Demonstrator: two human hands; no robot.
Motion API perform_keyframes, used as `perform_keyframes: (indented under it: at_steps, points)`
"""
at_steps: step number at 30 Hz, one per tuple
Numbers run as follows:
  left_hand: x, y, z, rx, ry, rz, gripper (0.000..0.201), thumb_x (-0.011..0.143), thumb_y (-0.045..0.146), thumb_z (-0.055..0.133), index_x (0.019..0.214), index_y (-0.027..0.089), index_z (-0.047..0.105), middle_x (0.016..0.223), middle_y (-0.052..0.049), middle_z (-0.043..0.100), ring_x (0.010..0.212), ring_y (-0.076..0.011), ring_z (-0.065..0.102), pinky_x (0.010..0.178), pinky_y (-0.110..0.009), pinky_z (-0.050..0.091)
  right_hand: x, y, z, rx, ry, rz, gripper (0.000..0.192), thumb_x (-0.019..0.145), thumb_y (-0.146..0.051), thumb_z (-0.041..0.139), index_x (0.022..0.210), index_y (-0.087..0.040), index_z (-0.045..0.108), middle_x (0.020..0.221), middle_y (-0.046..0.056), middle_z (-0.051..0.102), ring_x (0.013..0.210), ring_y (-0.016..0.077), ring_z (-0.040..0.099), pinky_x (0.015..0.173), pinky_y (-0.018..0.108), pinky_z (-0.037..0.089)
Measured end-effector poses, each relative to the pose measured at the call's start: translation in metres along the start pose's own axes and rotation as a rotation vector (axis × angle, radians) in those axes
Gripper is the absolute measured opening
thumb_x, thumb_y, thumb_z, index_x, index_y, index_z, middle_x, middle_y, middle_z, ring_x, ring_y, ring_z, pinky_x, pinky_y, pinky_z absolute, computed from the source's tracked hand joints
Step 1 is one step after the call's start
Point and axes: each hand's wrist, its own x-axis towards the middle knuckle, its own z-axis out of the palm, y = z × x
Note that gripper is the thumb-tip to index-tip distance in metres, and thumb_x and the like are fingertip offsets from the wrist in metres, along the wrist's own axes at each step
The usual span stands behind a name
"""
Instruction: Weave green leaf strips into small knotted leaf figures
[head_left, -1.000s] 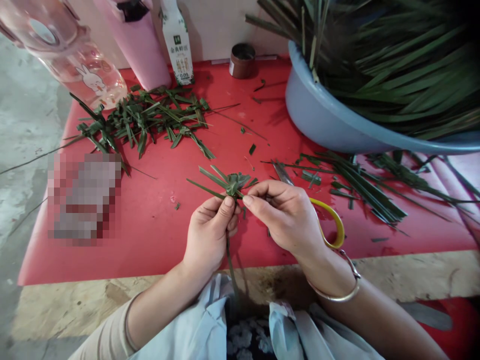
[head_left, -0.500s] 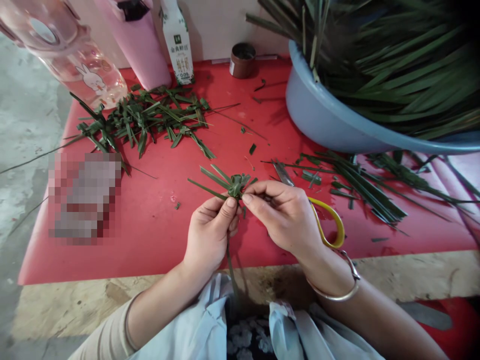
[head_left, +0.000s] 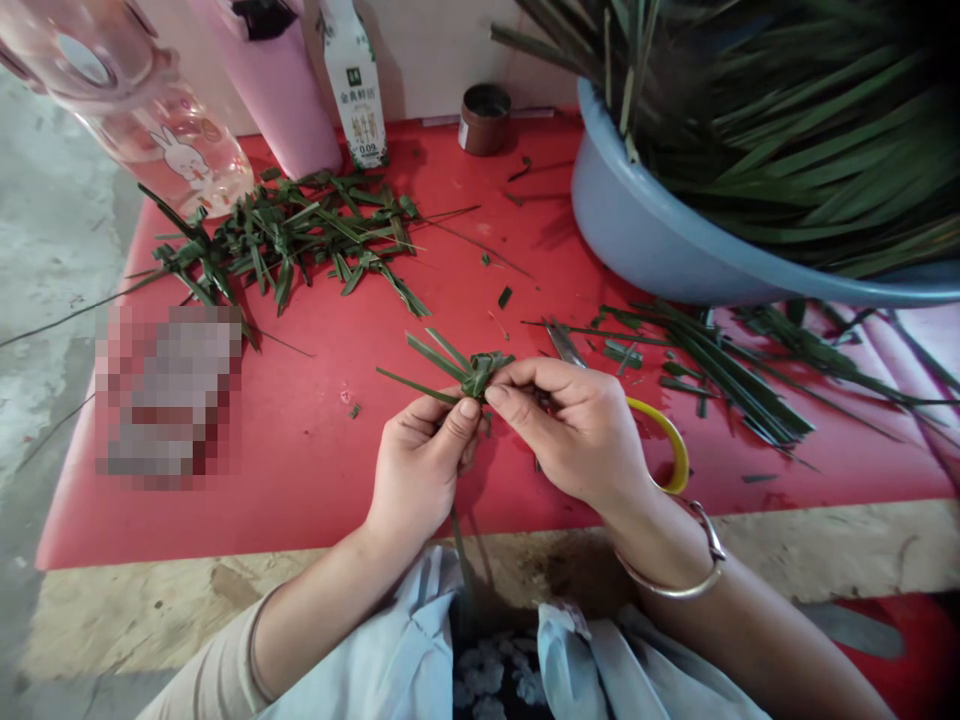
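Fingers [head_left: 540, 373] of left hand [head_left: 416, 460] and right hand [head_left: 581, 435] pinch a leaf knot [head_left: 478, 376] between them, seemingly shaping it; tightening would need steadiness.

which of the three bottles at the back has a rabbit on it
The see-through bottle, leftmost; the pink bottle and white bottle show no rabbit.

- The light is soft, moderate.
- A faint shadow lies on the tablecloth [head_left: 285, 500] below the right hand [head_left: 574, 435].
- The leaves [head_left: 817, 200] at upper right are dark, little blurred.
- The left bottle [head_left: 184, 150] looks stretched.
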Motion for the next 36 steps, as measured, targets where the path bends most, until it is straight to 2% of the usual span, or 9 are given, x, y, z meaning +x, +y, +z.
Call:
perform_keyframes:
  at_steps: [4,9,12,14,18,26,36]
  points:
    - [0.001,-0.002,0.0,-0.009,0.017,-0.007,0.026,0.073,0.035,0.065,0.064,0.013,0.055,0.05,0.004,0.046,0.042,-0.0037,0.035,0.039,-0.018,0.027,-0.001,0.001,0.001,-0.048,0.037,0.004,0.013,0.08,-0.028,0.059,0.074,-0.017,0.063,0.063,0.0,0.061,0.057,0.0101,0.054,0.051,0.02,0.041]
    - [0.0,-0.001,0.0,-0.003,0.08,0.042,0.025,0.073,0.035,0.065,0.065,0.014,0.057,0.05,0.004,0.047,0.043,-0.0042,0.036,0.041,-0.018,0.029,-0.002,0.002,0.001,0.06,-0.012,0.049,0.014,0.08,-0.029,0.058,0.081,-0.016,0.062,0.055,-0.003,0.052,0.046,0.0073,0.045,0.042,0.019,0.035]
    - [-0.001,0.001,0.001,0.063,0.088,0.077,0.023,0.073,0.035,0.065,0.066,0.014,0.06,0.049,0.004,0.046,0.044,-0.0047,0.036,0.042,-0.018,0.029,-0.001,0.003,0.0,0.069,-0.016,0.037,0.011,0.081,-0.024,0.056,0.078,-0.016,0.062,0.064,0.0,0.059,0.054,0.0093,0.051,0.048,0.02,0.04]
    - [-0.002,0.002,0.001,0.096,0.094,0.102,0.02,0.073,0.035,0.065,0.071,0.015,0.063,0.049,0.004,0.048,0.044,-0.0051,0.037,0.042,-0.018,0.03,0.0,0.004,0.0,0.059,-0.021,0.021,0.009,0.081,-0.023,0.056,0.079,-0.016,0.062,0.069,0.001,0.062,0.059,0.0109,0.055,0.052,0.021,0.043]
    - [-0.004,0.004,0.002,0.157,0.134,0.162,0.019,0.071,0.033,0.068,0.081,0.016,0.068,0.055,0.002,0.057,0.045,-0.0063,0.042,0.044,-0.019,0.035,0.001,0.005,-0.001,-0.007,-0.031,-0.032,0.007,0.081,-0.02,0.055,0.078,-0.017,0.061,0.066,0.0,0.059,0.058,0.0111,0.053,0.054,0.023,0.042]
    - [-0.009,0.006,0.003,0.208,0.162,0.236,0.017,0.073,0.029,0.066,0.085,0.017,0.067,0.067,0.0,0.064,0.049,-0.0059,0.047,0.046,-0.018,0.039,0.001,0.011,0.0,0.017,-0.058,-0.178,0.005,0.082,-0.016,0.054,0.079,-0.019,0.058,0.069,0.0,0.056,0.062,0.0115,0.051,0.058,0.024,0.042]
    - [-0.005,0.004,0.003,0.11,0.168,0.147,0.02,0.071,0.033,0.067,0.082,0.016,0.067,0.064,0.0,0.06,0.047,-0.0051,0.043,0.042,-0.018,0.035,0.0,0.01,0.003,0.031,-0.02,-0.047,0.007,0.083,-0.024,0.055,0.08,-0.018,0.058,0.073,0.001,0.058,0.06,0.0116,0.052,0.054,0.024,0.042]
